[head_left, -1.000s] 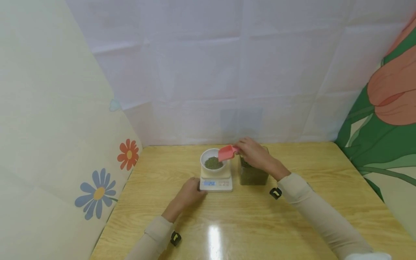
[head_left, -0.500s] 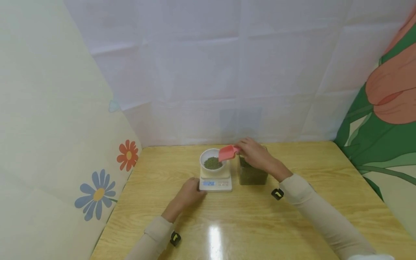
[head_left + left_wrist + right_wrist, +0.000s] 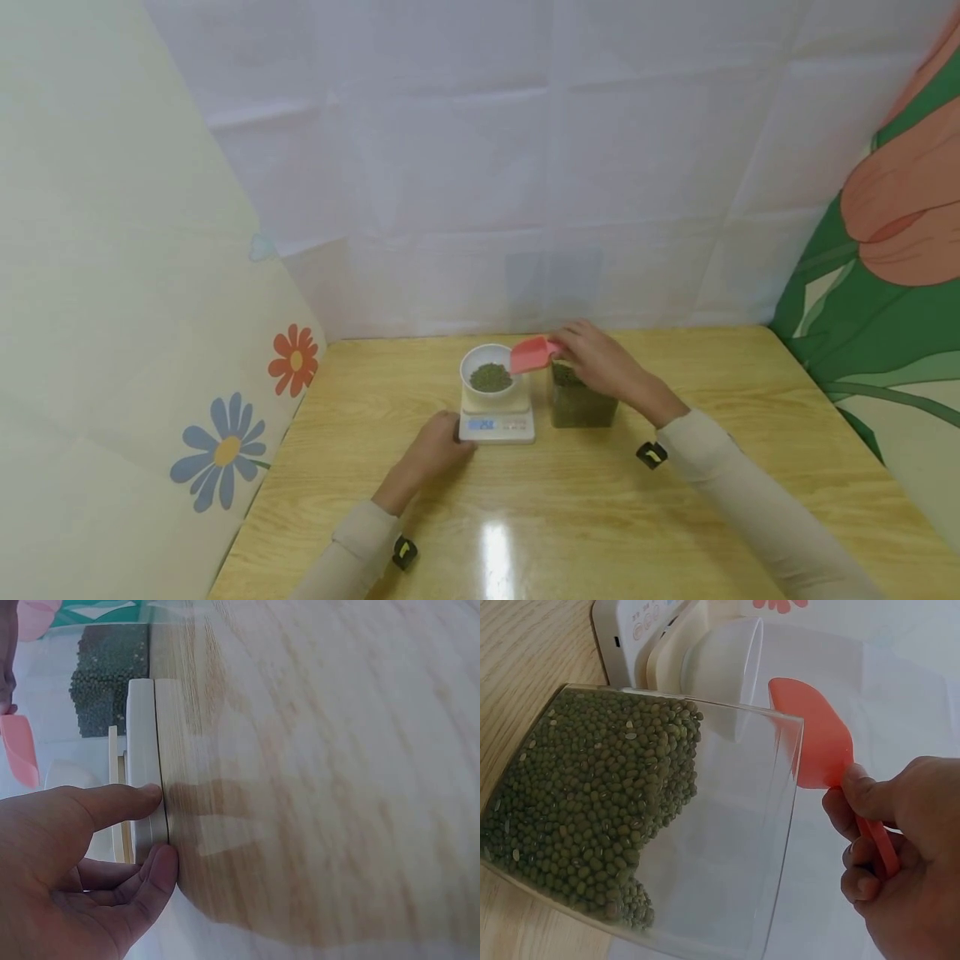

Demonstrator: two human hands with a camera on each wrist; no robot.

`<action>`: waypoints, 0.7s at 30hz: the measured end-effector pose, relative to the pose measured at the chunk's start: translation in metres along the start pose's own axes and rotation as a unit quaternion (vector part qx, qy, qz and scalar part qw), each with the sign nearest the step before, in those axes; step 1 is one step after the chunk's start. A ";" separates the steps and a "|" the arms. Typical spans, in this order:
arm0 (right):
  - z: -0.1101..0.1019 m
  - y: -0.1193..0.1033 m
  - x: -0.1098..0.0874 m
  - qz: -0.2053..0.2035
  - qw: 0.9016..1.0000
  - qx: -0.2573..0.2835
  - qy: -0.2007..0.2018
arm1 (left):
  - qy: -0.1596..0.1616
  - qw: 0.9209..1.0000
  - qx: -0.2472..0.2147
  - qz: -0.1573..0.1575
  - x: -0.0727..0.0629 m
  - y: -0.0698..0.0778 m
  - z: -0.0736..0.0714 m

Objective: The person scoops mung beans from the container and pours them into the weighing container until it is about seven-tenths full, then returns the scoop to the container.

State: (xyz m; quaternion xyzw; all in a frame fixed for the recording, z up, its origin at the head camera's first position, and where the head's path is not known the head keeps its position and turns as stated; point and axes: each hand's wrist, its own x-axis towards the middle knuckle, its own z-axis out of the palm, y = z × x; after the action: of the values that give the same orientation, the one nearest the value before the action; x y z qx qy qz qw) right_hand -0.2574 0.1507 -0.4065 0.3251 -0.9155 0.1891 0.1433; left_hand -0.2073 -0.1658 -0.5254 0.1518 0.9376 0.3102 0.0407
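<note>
Head view shows the pink scoop (image 3: 531,356) in the right hand (image 3: 603,360), whose thumb and curled fingers pinch its handle; the blade reaches out to the left of that hand, across the right rim of the white bowl (image 3: 487,356), and looks bare of beans. Left of the right hand, inside the bowl, lies a small heap of green beans (image 3: 491,379), so some transferring seems done. Under the bowl, at the left hand's (image 3: 437,442) fingertips, sits the kitchen scale (image 3: 498,436); the left hand grips its near left corner. Its display (image 3: 482,424) is lit, but the digits are too blurred to read surely, so whether more beans are called for cannot be told; with both hands engaged, the job looks well under way rather than finished. Just below the right hand stands the clear container (image 3: 727,795), its stock of beans (image 3: 577,802) ample, with a dip in the surface. Beyond both hands, the wooden table (image 3: 375,375) meets a white sheet (image 3: 450,167)
</note>
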 end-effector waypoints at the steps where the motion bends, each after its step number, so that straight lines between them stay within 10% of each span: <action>1: -0.001 0.001 -0.001 0.003 1.000 0.000 -0.001 | 0.000 1.000 0.000 0.000 0.000 0.000 0.000; 21: -0.022 0.014 -0.027 0.041 0.999 -0.002 0.015 | -0.005 1.000 -0.003 -0.017 -0.002 0.002 0.000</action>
State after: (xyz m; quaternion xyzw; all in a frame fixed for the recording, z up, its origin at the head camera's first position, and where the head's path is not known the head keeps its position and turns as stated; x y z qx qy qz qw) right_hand -0.2432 0.1846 -0.4006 0.2845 -0.9261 0.1975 0.1495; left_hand -0.2050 -0.1648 -0.5238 0.1372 0.9388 0.3117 0.0514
